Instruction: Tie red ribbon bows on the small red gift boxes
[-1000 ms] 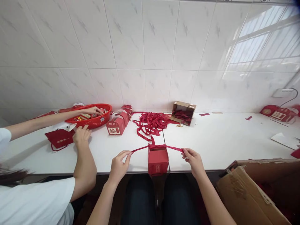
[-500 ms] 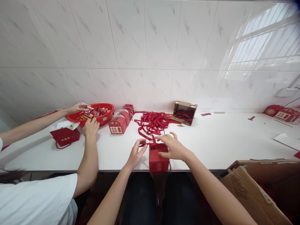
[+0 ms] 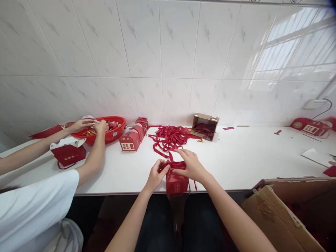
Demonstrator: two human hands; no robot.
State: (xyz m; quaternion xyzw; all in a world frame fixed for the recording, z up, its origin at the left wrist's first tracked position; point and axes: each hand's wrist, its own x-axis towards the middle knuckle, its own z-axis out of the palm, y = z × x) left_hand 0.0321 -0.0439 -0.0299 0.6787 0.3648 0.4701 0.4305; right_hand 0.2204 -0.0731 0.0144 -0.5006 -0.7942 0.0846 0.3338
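Observation:
A small red gift box [image 3: 177,183] stands at the table's front edge, with red ribbon [image 3: 180,164] across its top. My left hand [image 3: 157,175] is at the box's left upper edge, thumb and forefinger pinched on the ribbon. Over the right side of the top, my right hand [image 3: 193,166] has its fingers stretched out and apart, its thumb against the box and ribbon. One ribbon end [image 3: 195,185] hangs out at the box's right. Behind the box lies a tangled heap of red ribbons [image 3: 172,135].
Red gift boxes [image 3: 130,140] stand in a row to the left. Beyond them, a co-worker's hands [image 3: 101,126] are in a red basin [image 3: 115,134] of wrapped sweets, near an unclosed red box [image 3: 69,154]. A small carton [image 3: 206,126] lies behind; a large cardboard box [image 3: 273,210] is at right.
My left fingers have closed in on the ribbon at the box. A ribbon end now shows at the box's right. The co-worker's hands have come together over the basin.

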